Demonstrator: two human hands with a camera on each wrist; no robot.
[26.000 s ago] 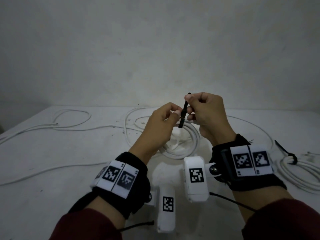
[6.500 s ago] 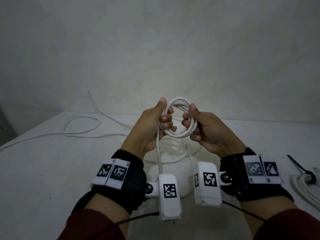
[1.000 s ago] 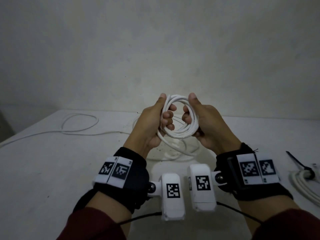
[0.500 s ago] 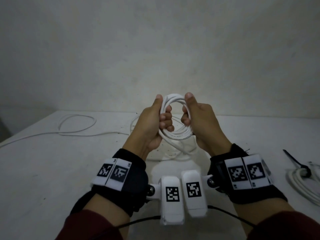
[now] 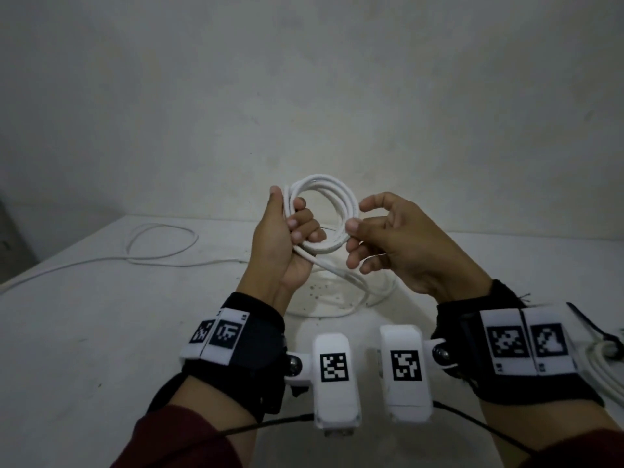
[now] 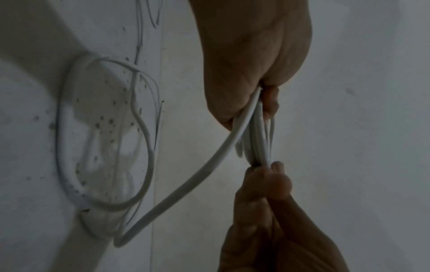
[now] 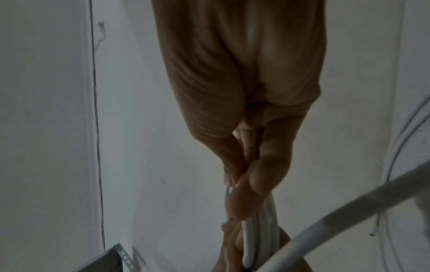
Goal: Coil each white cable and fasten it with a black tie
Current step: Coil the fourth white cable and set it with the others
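A white cable coil of several turns is held up above the table. My left hand grips its left side, fingers curled through the loop. My right hand pinches the coil's right side between thumb and index finger, the other fingers loosely spread. The left wrist view shows the coil edge-on between both hands. A tail of the cable runs from the coil down to loose loops on the table. In the right wrist view the coil sits under the fingertips.
Another loose white cable lies looped on the white table at the far left. At the right edge lies a coiled cable with a black tie on it. A plain wall stands behind the table.
My right hand has loosened from a full grip on the coil to a thumb-and-index pinch and moved slightly right. The coil now faces me more openly.
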